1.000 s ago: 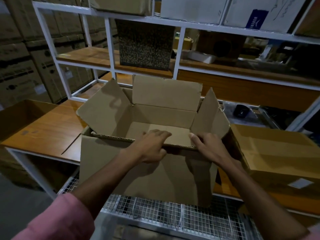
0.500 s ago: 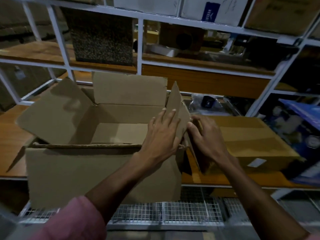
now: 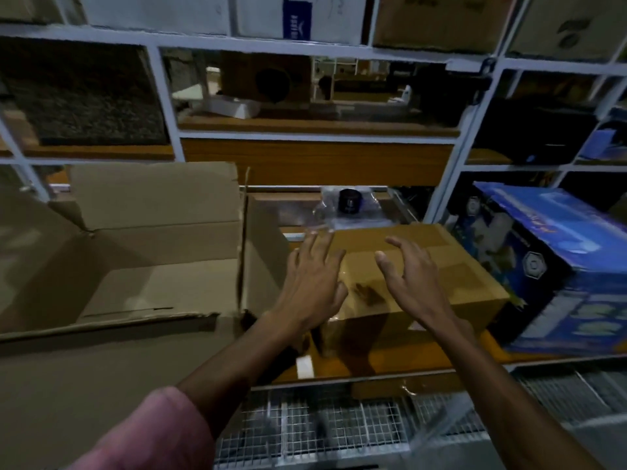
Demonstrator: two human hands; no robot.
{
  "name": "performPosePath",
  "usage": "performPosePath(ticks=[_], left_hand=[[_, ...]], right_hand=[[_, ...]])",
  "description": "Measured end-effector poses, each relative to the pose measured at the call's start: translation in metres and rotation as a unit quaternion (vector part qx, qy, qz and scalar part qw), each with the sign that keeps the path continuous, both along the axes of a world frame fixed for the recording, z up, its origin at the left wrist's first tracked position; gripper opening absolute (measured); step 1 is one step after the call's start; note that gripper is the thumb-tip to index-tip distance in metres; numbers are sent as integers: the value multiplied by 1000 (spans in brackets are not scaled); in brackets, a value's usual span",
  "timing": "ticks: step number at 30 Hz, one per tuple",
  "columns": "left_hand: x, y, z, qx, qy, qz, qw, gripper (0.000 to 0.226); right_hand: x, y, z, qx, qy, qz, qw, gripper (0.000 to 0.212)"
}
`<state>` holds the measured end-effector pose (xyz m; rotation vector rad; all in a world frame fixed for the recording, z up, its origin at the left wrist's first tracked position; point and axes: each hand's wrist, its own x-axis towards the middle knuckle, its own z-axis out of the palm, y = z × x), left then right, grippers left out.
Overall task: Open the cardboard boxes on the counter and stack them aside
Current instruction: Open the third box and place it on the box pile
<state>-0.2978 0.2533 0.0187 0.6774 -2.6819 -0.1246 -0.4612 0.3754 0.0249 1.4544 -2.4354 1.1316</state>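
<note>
A large open cardboard box (image 3: 142, 286) fills the left of the view, its flaps standing up and its inside empty. To its right a smaller closed cardboard box (image 3: 451, 283), sealed with clear tape, sits on the wooden counter (image 3: 373, 364). My left hand (image 3: 314, 283) hovers with straight spread fingers over the closed box's left edge. Over the same box's top, my right hand (image 3: 412, 279) is spread wide as well. Neither hand holds anything.
A blue printed carton (image 3: 556, 266) stands right of the closed box. A small black cylinder (image 3: 350, 200) in clear plastic lies behind it. White metal shelving (image 3: 166, 96) with more boxes rises behind. A wire mesh shelf (image 3: 339, 425) runs below the counter.
Both hands let go of the open box's right flap and moved right, over the closed box. The view has swung right, so the open box now sits at the left.
</note>
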Motion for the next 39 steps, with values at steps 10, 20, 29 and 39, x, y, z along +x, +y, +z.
performPosePath(ticks=[10,20,29,39], left_hand=[[-90,6,-48,96,-99,77,988,67],[-172,-59,-107,181,-146,152,961,72],[-213,-143,-146,117,-125,178,969,66],[-235,-210,-154,183,-87,230,952,78]], right_hand=[[-134,41,-56,129,-57,-34,989,62],[-210,6,-104,251,-85,-72,962,73],[-283,-44,-124,335,-29,-135,932,73],[-338,-85,-130,307,-67,-148,938,82]])
